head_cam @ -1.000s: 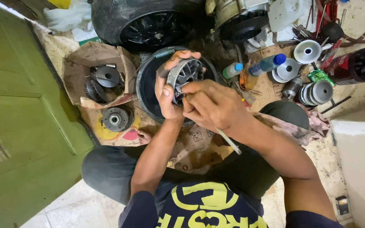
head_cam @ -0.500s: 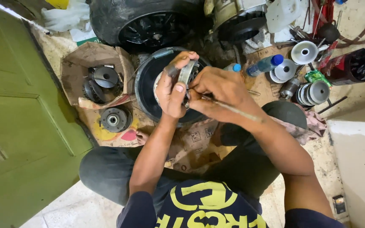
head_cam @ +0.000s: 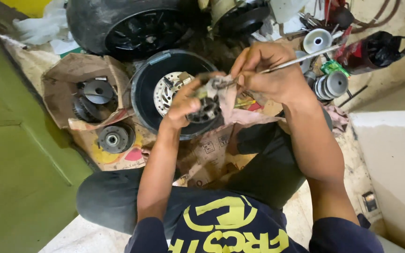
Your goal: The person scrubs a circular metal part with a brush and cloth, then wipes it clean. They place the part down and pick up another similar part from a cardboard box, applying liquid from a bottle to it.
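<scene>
Cardboard sheets (head_cam: 118, 157) cover the dirty floor where I sit, with a green door (head_cam: 10, 154) at my left and a black tyre (head_cam: 118, 23) ahead. Below my hands sits a round black basin (head_cam: 144, 89) with a perforated metal disc (head_cam: 167, 91) inside. My left hand (head_cam: 186, 103) is closed around a finned metal pulley (head_cam: 206, 108), held over the basin's near edge. Touching it from the right, my right hand (head_cam: 270, 75) pinches a thin metal rod (head_cam: 301, 61). Silver pulley halves (head_cam: 331, 84) lie farther right.

Open brown cardboard box (head_cam: 66, 75) far left; green packet (head_cam: 332, 67) far right.
</scene>
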